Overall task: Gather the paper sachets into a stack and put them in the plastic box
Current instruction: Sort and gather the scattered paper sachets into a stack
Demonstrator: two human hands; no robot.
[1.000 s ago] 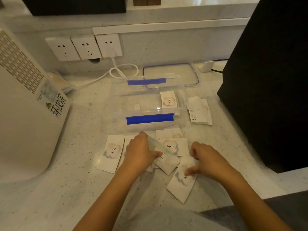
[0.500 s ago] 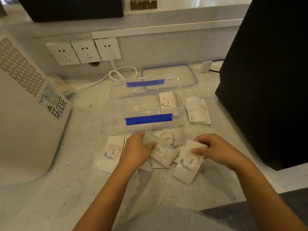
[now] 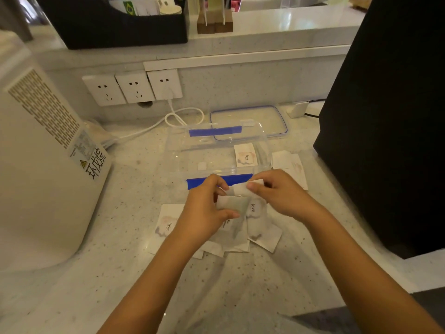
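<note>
Both hands meet mid-frame: left hand (image 3: 207,210) pinches a small held stack (image 3: 232,204) of sachets, right hand (image 3: 272,194) closes thumb and fingers on the stack's top edge, squaring it or adding one; which, unclear. Directly beneath and lower, loose sachets (image 3: 258,227) lie overlapped on the worktop (image 3: 120,237), one more (image 3: 167,224) left of the left wrist. Just above the hands, the plastic box (image 3: 179,153) stands open with one sachet (image 3: 245,155) inside. A few others (image 3: 290,163) lie right of it. Judged early: gathering under way, most sachets remain outside.
</note>
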